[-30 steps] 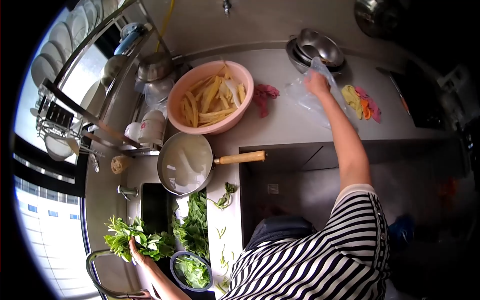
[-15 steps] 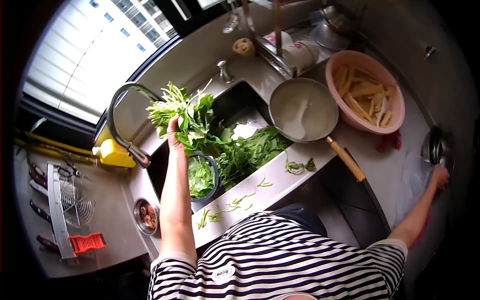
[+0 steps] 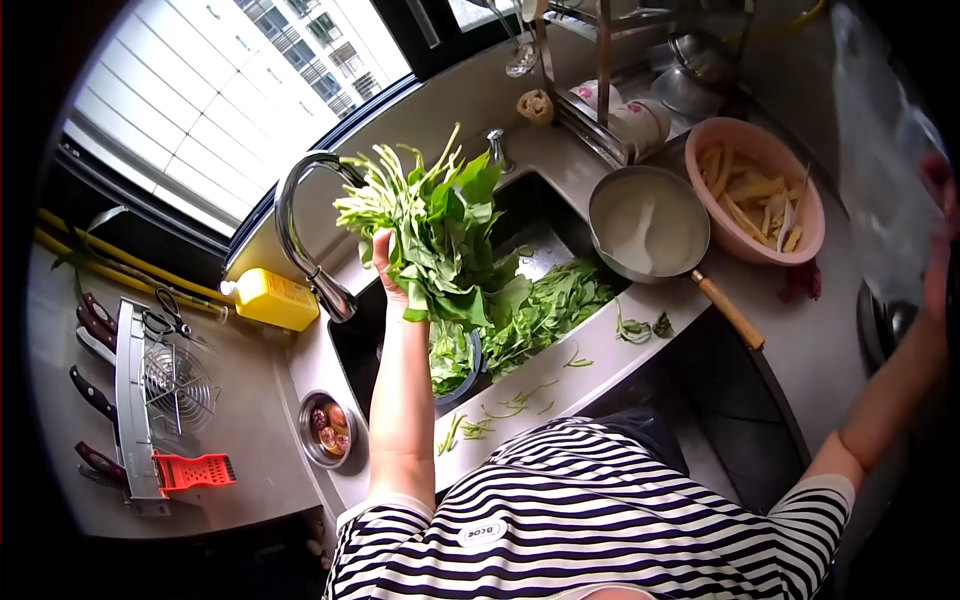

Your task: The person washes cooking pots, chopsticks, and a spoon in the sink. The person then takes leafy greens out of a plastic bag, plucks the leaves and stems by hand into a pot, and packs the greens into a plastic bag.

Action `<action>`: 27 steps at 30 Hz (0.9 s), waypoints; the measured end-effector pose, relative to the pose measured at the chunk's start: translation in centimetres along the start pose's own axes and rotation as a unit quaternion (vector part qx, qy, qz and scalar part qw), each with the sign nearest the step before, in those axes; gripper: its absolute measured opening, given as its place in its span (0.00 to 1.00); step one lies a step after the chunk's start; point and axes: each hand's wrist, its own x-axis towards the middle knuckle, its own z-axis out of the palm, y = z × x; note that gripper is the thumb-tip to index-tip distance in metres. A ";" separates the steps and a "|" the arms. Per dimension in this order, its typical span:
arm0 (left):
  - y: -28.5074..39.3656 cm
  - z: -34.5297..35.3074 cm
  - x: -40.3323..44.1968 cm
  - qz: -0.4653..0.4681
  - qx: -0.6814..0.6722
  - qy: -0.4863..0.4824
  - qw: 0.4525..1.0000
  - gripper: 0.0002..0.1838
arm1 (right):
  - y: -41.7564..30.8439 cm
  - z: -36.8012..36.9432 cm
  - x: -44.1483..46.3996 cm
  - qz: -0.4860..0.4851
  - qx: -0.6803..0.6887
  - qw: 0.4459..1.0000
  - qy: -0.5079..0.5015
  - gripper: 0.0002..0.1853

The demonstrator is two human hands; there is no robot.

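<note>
My left hand (image 3: 390, 272) is wrapped round a large bunch of leafy greens (image 3: 435, 235), raised over the sink (image 3: 355, 335) beside the curved faucet (image 3: 290, 215). More greens (image 3: 550, 315) lie in the sink, and a bowl of cut leaves (image 3: 450, 360) sits partly behind my left forearm. At the far right edge, my right hand (image 3: 938, 205) is raised, blurred, and holds a clear plastic bag (image 3: 882, 150) that hangs in front of it. Below the bag, metal bowls (image 3: 885, 320) show in part.
A pot (image 3: 650, 225) of cloudy liquid with a wooden handle stands at the sink's right. Beyond it is a pink basin (image 3: 760, 190) of pale yellow strips. Left are a yellow bottle (image 3: 277, 299), a small bowl (image 3: 327, 430), knives (image 3: 95, 395) and a red grater (image 3: 195, 472). Stem scraps (image 3: 515, 400) lie on the edge.
The view has swung towards the sink and window. My right hand has lifted the plastic bag up from the counter by the metal bowls. My left hand still holds the greens.
</note>
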 end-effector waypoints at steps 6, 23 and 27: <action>7.9 8.8 -0.8 0.082 0.143 -0.009 0.986 0.21 | 2.9 11.8 3.1 0.124 0.028 0.974 -0.189 0.13; 17.7 17.0 -3.3 0.436 0.245 -0.036 0.865 0.18 | 7.3 37.6 -1.7 0.371 0.323 0.768 -0.409 0.10; 14.6 16.9 -4.2 0.373 0.172 -0.015 0.912 0.19 | 7.2 38.9 -2.7 0.408 0.332 0.795 -0.301 0.09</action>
